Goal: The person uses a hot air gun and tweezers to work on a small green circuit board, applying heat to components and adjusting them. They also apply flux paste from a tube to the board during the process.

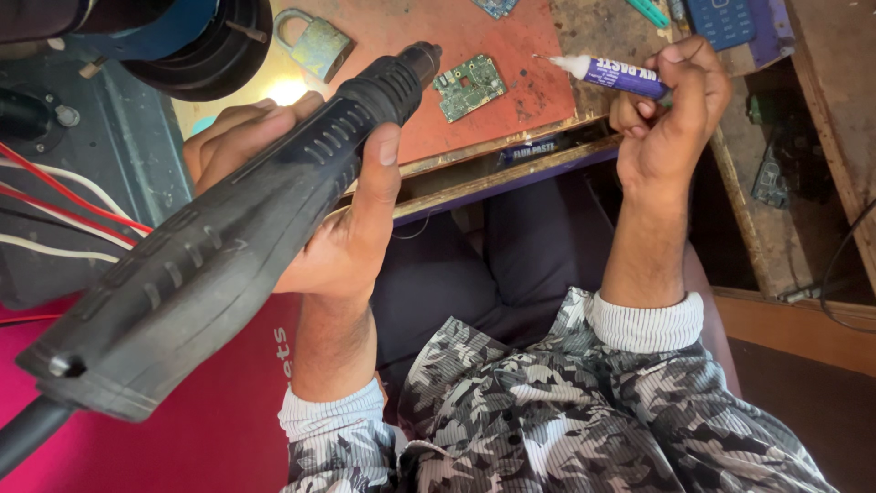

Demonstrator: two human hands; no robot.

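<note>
A: Black ribbed plastic, the hot-air handpiece [228,228]. Left hand [338,228] wrapped round its mid-barrel, thumb pressed flat along the side, fingers curled behind. Metal nozzle points toward the small green circuit board [469,86] on the red mat [511,55].

B: Handling?

A: Judged rigid and fairly bulky, with a thick cable at the rear that likely drags. Best held on the vented grip, well back from the nozzle.

B: Other hand?

A: Right hand [671,114] closed on a purple-and-white paste syringe [611,73], pinched between thumb and fingers near the plunger end, white tip aimed left, above the bench edge. Probably light and slick; a firm pinch suits it. Board looks thin and fragile.
</note>
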